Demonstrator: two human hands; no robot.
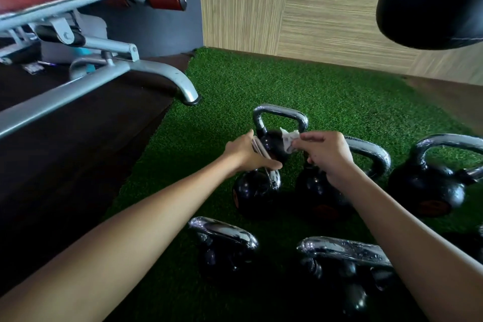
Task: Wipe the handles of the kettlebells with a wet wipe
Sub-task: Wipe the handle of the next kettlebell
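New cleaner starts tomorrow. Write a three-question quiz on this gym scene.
1. True or false: the right hand holds the white wipe.
2. What surface do the kettlebells stand on?
A. bare tile
B. green turf
C. a wooden shelf
3. Fill in: the left hand grips a flat ______ while resting on a kettlebell handle.

Key:
1. True.
2. B, the green turf.
3. Packet; the packet is probably the wipe pack, though its label cannot be read.
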